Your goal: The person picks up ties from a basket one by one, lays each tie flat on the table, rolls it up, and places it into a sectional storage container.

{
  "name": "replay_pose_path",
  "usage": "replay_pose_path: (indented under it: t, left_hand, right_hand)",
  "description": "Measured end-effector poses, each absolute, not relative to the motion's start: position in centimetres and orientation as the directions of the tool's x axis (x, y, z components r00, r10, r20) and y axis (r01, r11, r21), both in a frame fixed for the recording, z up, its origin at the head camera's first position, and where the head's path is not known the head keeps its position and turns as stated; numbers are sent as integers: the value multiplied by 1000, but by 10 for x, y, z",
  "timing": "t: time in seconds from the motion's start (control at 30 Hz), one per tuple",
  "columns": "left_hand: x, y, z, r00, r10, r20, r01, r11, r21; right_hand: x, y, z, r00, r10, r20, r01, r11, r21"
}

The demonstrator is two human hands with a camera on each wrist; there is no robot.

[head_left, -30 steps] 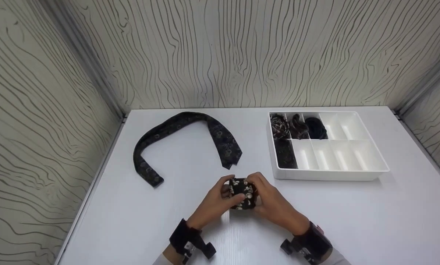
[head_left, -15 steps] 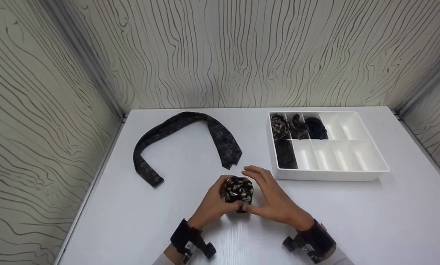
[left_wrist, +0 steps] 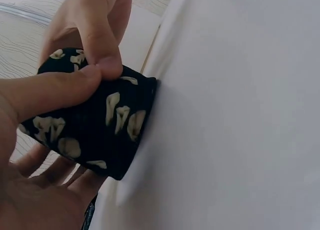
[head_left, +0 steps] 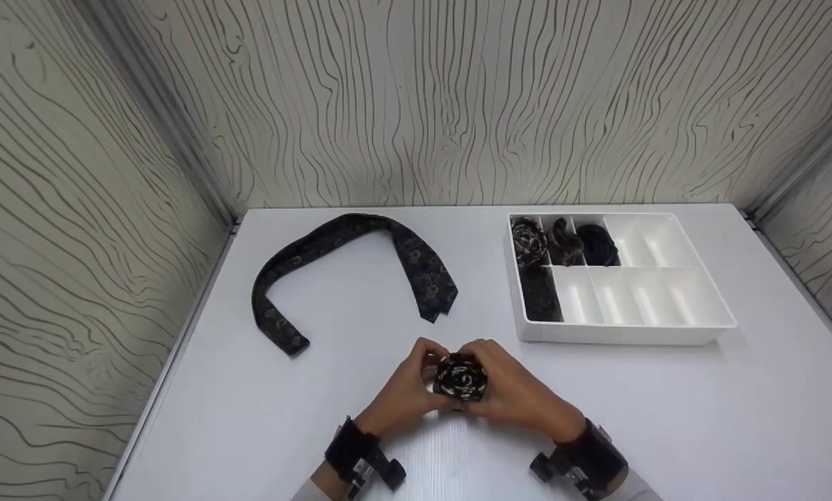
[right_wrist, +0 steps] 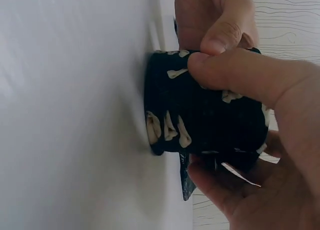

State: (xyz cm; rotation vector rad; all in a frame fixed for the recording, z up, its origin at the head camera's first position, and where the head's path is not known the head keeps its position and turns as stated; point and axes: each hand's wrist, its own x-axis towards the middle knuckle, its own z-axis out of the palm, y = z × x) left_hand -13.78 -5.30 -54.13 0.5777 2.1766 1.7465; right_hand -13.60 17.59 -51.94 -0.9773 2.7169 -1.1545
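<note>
A dark necktie with cream figures, wound into a roll [head_left: 462,379], is held low over the white table's near middle, its spiral end facing up in the head view. My left hand [head_left: 403,391] grips it from the left and my right hand [head_left: 520,391] from the right. Both thumbs press the near side of the rolled tie [left_wrist: 107,125], as the left wrist view shows. In the right wrist view the lower edge of the roll [right_wrist: 210,120] is close to the tabletop; whether it touches, I cannot tell. Fingers on the far side are partly hidden.
Beyond the hands, another dark patterned necktie [head_left: 423,271] lies in an arch on the table [head_left: 235,424]. At the right stands a white divided box [head_left: 625,335]; several left compartments hold rolled dark ties [head_left: 529,241]. Wood-patterned walls [head_left: 416,104] enclose the back and sides.
The rolled tie has turned from showing its patterned band to showing its spiral end upward. My right hand's fingers spread off it half a second ago and now hold it again.
</note>
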Motion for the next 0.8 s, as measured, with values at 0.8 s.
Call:
replay_pose_path:
  t: [0.8]
  left_hand:
    - [-174, -43, -528, -915, 402, 30, 136, 239, 961]
  right_hand:
    - [-142, 189, -479, -957, -93, 274, -268, 647, -714]
